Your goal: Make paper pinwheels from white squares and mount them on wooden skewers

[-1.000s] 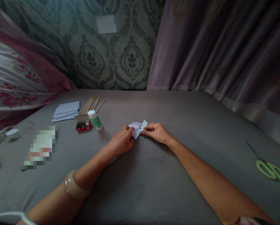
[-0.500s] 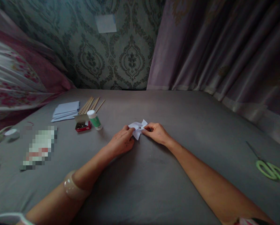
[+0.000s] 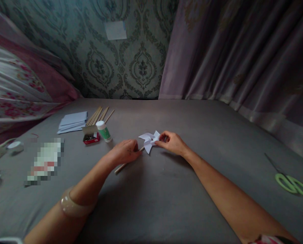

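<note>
A small white paper pinwheel [image 3: 149, 140] with a metal pin at its centre sits at the top of a thin wooden stick [image 3: 121, 167], just above the grey cloth surface [image 3: 166, 189]. My left hand [image 3: 123, 152] is closed around the stick below the pinwheel. My right hand [image 3: 172, 142] pinches the pinwheel's right side with fingers pressed together. A pale bangle [image 3: 71, 206] is on my left forearm.
At the back left lie a stack of white paper squares [image 3: 73, 122], several wooden sticks [image 3: 99, 115], a small red box of pins [image 3: 90, 137] and a green glue bottle [image 3: 104, 131]. Green scissors [image 3: 292, 183] lie at the right. Curtain and wallpapered wall stand behind.
My left hand has slid back and left from the paper to grip the stick, which now shows under it. The pinwheel has lifted slightly; my right hand stays on it.
</note>
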`<state>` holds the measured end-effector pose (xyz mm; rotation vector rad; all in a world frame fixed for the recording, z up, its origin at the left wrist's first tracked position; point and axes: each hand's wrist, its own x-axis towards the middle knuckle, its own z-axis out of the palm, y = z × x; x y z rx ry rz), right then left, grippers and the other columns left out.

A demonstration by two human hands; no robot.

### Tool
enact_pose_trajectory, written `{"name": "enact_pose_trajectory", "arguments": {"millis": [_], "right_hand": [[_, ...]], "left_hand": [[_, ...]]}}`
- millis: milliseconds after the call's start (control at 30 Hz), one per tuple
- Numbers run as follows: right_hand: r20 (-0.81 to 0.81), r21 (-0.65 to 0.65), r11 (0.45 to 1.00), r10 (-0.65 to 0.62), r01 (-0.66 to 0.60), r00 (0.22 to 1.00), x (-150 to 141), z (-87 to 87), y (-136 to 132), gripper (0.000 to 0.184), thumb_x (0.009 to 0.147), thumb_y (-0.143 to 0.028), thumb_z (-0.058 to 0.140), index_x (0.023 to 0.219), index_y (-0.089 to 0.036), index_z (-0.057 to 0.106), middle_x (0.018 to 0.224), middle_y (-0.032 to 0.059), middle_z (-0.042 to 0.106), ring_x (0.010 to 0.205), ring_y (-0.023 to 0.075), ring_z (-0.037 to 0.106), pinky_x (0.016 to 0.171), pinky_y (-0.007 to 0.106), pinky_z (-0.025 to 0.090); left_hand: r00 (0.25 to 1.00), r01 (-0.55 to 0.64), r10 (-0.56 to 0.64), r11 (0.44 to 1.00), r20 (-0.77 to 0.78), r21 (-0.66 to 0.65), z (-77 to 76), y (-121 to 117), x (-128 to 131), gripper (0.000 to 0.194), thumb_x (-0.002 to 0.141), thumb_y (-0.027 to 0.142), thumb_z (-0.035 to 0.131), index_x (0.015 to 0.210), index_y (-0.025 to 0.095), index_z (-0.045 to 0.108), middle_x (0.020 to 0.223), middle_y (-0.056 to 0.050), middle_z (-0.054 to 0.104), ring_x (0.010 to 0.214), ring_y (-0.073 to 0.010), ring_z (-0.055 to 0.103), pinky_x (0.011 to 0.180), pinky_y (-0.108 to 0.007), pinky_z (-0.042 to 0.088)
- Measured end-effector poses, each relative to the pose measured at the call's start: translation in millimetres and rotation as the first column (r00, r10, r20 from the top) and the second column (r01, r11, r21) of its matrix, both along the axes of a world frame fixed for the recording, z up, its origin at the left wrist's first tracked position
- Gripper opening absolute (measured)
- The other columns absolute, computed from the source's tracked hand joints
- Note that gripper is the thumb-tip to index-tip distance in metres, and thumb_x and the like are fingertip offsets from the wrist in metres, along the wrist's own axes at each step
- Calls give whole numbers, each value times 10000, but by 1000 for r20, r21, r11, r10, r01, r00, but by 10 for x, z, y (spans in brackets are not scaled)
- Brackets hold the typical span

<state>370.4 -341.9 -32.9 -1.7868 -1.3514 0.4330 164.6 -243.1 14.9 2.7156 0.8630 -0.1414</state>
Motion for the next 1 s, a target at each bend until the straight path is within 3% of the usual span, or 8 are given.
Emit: {"name": "enact_pose_trajectory", "arguments": {"millis": [133,300,433,500,633,767,867,1000], "right_hand": [[-67,69,994,-85,90,994,53,3,-3,341,826,-448,493,736,-164,659,691,36,654,619,142,546,603,264,402],[-3,44,998,-55,55,999,44,-56,12,313,832,-381,487,748,-162,694,749,52,690,689,165,592,661,279,420],[-87,114,992,-42,52,995,35,-35,26,320,834,-399,492,788,-159,699,808,67,711,752,179,622,717,289,443],[-146,218,962,-136,165,980,65,12,31,343,831,-433,495,810,-154,694,839,83,714,782,188,631,735,295,451],[-240,377,836,-327,398,914,157,118,21,355,839,-451,472,864,-162,676,910,103,708,853,202,635,762,303,457],[-237,470,754,-394,459,888,192,205,-10,305,843,-368,432,864,-170,663,951,106,683,902,198,615,778,303,454],[-194,559,704,-403,439,894,180,299,-35,278,825,-294,421,871,-168,664,971,107,659,943,199,591,816,314,446],[-135,617,680,-406,397,904,166,459,-69,276,821,-265,405,895,-183,658,981,95,638,976,199,573,867,336,437]], "left_hand": [[995,9,-12,999,-104,-34,116,12,-35,221,774,344,514,811,181,659,796,-65,671,718,-187,596,607,-258,397],[993,12,-21,997,-119,-71,113,-8,-3,202,740,268,527,798,162,689,789,-74,687,705,-177,602,582,-243,383],[998,-16,7,991,-70,-131,65,4,30,180,716,231,516,745,161,679,740,-56,688,677,-157,602,563,-226,375],[1000,-23,23,987,4,-156,15,31,42,176,716,248,513,734,165,666,714,-40,681,668,-150,598,562,-221,378],[977,-18,72,965,198,-263,-89,57,80,225,746,349,504,736,164,632,697,-35,674,636,-151,586,554,-234,398],[913,28,133,923,387,-383,-134,-31,162,277,781,411,493,760,156,599,701,-39,663,597,-138,564,534,-236,409],[810,63,232,879,539,-473,-159,-126,230,249,786,398,510,801,156,565,699,-26,639,570,-119,540,526,-232,420],[676,117,349,819,649,-561,-185,-211,292,214,766,353,558,834,150,562,683,-7,596,583,-109,532,548,-234,436]]}}
